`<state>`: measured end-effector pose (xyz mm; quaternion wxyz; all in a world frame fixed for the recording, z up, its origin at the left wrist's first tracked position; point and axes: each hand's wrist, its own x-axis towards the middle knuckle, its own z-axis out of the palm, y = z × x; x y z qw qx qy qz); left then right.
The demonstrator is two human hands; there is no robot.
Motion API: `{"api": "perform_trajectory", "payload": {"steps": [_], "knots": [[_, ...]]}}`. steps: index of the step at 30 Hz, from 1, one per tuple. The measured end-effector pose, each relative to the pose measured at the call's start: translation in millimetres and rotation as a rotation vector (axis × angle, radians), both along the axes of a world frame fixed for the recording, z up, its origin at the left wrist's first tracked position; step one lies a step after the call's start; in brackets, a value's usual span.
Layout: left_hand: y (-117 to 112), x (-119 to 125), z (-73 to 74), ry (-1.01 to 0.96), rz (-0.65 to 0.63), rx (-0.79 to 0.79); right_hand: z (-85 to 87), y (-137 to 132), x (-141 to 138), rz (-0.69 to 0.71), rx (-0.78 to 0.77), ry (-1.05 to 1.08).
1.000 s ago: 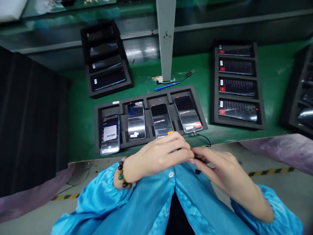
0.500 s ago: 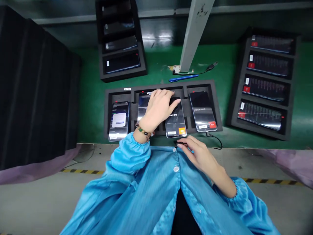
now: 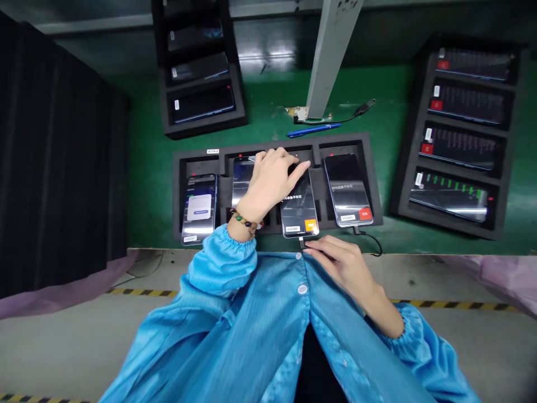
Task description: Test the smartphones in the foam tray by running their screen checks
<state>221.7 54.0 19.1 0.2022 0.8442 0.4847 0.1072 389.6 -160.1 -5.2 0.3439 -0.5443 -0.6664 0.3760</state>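
Observation:
My left hand (image 3: 272,180) reaches over the foam tray (image 3: 268,228) and grips the upper part of a smartphone (image 3: 298,210), its thumb at the right edge. That phone shows white text and an orange box. Just below its bottom edge, my right hand (image 3: 342,262) pinches a dark cable plug (image 3: 302,244) whose pale tip points at the phone. Whether the tip touches the port, I cannot tell. Another smartphone (image 3: 348,190) lies to the right with a black cable (image 3: 369,238) at its lower end. Partly behind my left hand is a third smartphone (image 3: 242,182).
A smartphone (image 3: 200,207) with a pop-up lies in the tray's left slot. Beyond are a blue pen (image 3: 314,130), a short cable (image 3: 356,112) and a grey post (image 3: 331,56). Foam trays of phones stand back left (image 3: 205,127) and right (image 3: 448,221); black stacked trays (image 3: 54,168) rise at left.
My right hand has brought the plug up near the phone's bottom edge, and its pale tip now shows. The nearest phone in the right tray has switched to green lines. The view has shifted slightly.

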Motion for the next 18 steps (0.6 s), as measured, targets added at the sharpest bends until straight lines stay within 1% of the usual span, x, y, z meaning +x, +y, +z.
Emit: {"api": "perform_trajectory", "payload": {"steps": [4,9,14,18], "knots": [[0.2,0.4,1.3,-0.009,-0.003,-0.011,-1.9,-1.2,1.5,-0.040,-0.012,-0.050],[1.4,-0.9,-0.1,-0.025,-0.007,-0.013,0.1,-1.6,2.5,0.057,-0.010,-0.040],[1.1,-1.4,1.6,-0.018,-0.005,-0.024,1.6,1.0,1.8,0.023,0.025,-0.031],[1.3,-1.8,0.0,-0.029,-0.013,-0.017,0.6,1.6,-0.2,0.009,0.040,-0.028]]}}
